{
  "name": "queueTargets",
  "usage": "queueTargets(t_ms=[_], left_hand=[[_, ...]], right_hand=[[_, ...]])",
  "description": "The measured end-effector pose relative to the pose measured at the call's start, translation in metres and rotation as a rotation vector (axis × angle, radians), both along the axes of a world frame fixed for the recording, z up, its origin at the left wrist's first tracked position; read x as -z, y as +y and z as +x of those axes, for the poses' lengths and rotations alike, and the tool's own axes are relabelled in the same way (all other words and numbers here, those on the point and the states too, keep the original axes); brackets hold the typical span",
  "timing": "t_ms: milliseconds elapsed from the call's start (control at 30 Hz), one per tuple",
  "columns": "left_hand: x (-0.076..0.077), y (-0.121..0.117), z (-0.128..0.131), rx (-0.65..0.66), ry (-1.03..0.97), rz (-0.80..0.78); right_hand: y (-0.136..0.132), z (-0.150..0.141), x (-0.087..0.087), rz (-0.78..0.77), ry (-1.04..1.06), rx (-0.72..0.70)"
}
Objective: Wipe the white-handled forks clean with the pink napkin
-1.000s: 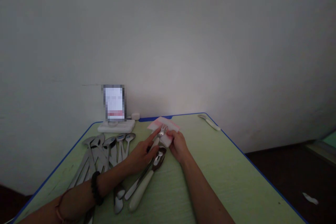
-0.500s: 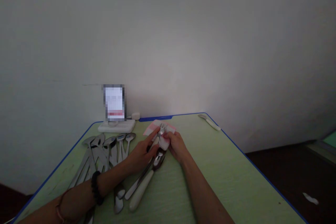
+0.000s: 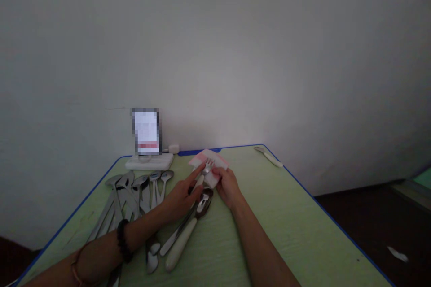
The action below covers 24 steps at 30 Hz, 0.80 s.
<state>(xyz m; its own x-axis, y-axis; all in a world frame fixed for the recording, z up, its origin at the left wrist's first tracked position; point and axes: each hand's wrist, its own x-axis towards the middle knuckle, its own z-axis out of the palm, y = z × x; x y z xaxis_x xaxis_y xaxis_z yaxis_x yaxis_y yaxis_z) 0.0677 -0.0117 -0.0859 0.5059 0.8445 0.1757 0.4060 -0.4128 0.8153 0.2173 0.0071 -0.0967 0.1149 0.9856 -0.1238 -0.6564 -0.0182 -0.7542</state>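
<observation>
My left hand (image 3: 183, 195) is closed around the pale handle of a fork (image 3: 208, 167), its index finger stretched along the neck. The fork's tines point away from me, over a pink and white cloth (image 3: 222, 164). My right hand (image 3: 229, 186) pinches the cloth at the fork's right side, thumb on top. Just below the hands lies a spoon with a cream handle (image 3: 182, 244), its bowl dark and shiny. A metal handle (image 3: 171, 240) runs along its left side. Whether the cloth is paper or fabric I cannot tell.
Several metal spoons (image 3: 138, 184) lie in a group on the left of the green table (image 3: 279, 224). Behind them a phone (image 3: 146, 132) with a blurred screen stands on a white power strip (image 3: 150, 161). A cream-handled utensil (image 3: 269, 157) rests by the far right edge.
The cloth has been opened away from the fork head and lies flatter behind it, so the tines show clearly. My right thumb has shifted slightly; my left hand has hardly moved.
</observation>
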Motion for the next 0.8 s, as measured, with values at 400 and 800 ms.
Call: queueTargets(t_ms=[400, 800], left_hand=[[0.004, 0.003, -0.003, 0.015, 0.028, 0.013], [0.007, 0.005, -0.002, 0.029, -0.017, 0.014]], right_hand=[[0.0, 0.002, 0.006, 0.047, -0.104, -0.085], [0.006, -0.001, 0.013, 0.027, -0.152, -0.052]])
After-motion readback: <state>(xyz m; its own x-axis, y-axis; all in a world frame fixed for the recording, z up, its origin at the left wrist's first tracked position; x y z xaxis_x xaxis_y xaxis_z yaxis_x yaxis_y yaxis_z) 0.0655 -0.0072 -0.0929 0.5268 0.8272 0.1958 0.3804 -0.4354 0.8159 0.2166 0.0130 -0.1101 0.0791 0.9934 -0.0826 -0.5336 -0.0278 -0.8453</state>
